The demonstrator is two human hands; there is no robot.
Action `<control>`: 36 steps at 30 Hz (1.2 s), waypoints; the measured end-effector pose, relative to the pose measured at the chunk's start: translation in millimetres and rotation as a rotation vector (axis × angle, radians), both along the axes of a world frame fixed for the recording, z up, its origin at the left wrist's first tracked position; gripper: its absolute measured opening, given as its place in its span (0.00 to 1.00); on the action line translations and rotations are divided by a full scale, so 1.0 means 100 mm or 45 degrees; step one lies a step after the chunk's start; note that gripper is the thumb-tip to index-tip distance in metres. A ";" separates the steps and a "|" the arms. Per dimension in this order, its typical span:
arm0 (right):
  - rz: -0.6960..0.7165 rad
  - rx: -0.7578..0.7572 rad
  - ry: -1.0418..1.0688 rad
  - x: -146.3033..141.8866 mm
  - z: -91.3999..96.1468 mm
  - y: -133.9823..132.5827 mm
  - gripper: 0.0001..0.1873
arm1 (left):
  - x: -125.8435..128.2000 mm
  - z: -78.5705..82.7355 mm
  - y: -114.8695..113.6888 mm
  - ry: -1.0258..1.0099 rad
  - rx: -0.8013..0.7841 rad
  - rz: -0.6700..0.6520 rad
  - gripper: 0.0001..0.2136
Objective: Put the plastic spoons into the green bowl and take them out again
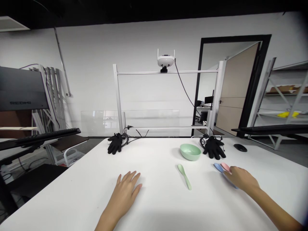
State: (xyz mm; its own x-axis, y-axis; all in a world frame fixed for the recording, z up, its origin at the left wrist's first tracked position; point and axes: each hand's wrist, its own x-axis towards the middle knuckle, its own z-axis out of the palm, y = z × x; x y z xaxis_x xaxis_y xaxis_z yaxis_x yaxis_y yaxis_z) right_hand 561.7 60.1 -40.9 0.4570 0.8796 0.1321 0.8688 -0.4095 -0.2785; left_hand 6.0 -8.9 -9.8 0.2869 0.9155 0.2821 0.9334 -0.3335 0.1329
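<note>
Round mint-green plastic bowl [190, 156] empty; left grip [127, 190] flat, holding nothing; right grip [242, 180] atop pale-blue plastic spoon [218, 166] and pink plastic spoon [225, 166], closure indeterminable.

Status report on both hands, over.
Left hand flat on table, empty. Right hand on blue spoon and pink spoon. Green spoon lies apart.

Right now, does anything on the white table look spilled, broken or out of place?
Nothing stands out. The green bowl stands upright, with no spill on the table. The green spoon lies flat alone; the blue spoon and pink spoon lie together, partly under the right hand.
</note>
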 end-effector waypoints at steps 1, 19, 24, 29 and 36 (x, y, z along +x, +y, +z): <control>-0.004 -0.021 -0.005 -0.01 0.00 0.00 0.17 | 0.00 0.00 0.00 0.000 -0.005 0.003 0.24; 0.002 -0.116 -0.001 0.00 -0.13 0.08 0.17 | 0.01 0.01 -0.01 0.006 -0.027 0.016 0.24; 0.001 -0.139 0.013 -0.03 -0.07 0.06 0.18 | 0.03 0.05 -0.02 0.019 -0.049 0.028 0.24; 0.054 -0.137 0.048 -0.18 0.07 -0.01 0.17 | 0.03 0.05 -0.02 0.021 -0.054 0.023 0.24; 0.145 -0.114 -0.005 -0.62 0.27 -0.09 0.12 | 0.04 0.04 -0.01 0.030 -0.068 0.018 0.25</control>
